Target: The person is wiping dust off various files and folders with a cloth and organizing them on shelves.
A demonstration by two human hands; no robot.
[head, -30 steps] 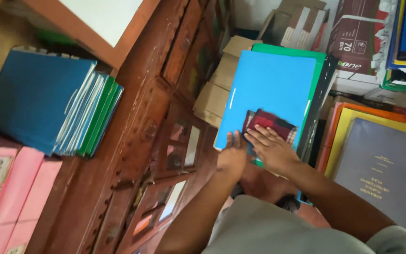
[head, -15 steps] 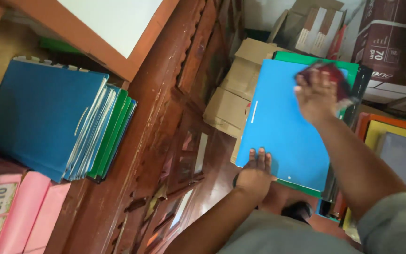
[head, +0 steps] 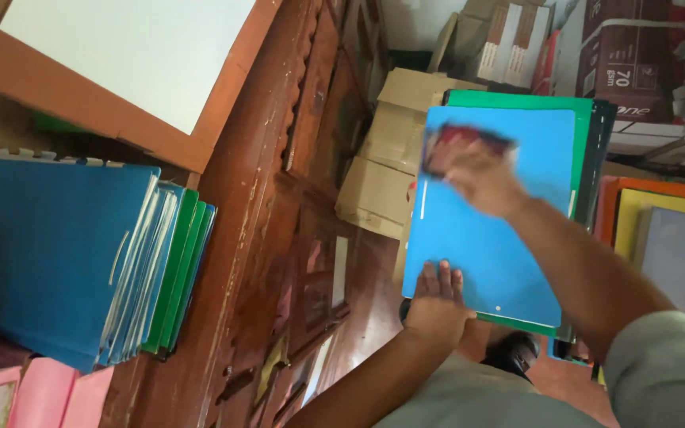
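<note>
Head view, looking down. The left hand (head: 436, 305) lies flat, fingers together and extended, on the lower edge of a bright blue flat plastic file folder (head: 509, 238); its palm presses the folder's near corner and grips nothing. The right hand (head: 481, 178), blurred by motion, rests on the upper part of the same folder with a dark red cloth-like pad (head: 457, 141) under its fingers. Whether those fingers are closed around the pad or only pressing it flat cannot be told from the blur.

The blue folder lies directly beneath both hands, on top of a green flat folder (head: 517, 101) whose edge shows beyond the right hand's fingertips and again just below the left hand's side of the stack. Beyond the right hand stand brown corrugated cardboard boxes (head: 386, 150). To the outer side of the right forearm lies an orange-and-yellow bordered folder (head: 636, 198) with a grey-blue bound book (head: 683, 261) on it.

Well apart from the left hand, across a dark brown carved wooden cabinet panel (head: 279, 206), sits a stack of blue and green file folders (head: 81, 254). Pink folders (head: 49, 392) lie just beside that stack, at the frame's lower corner.
</note>
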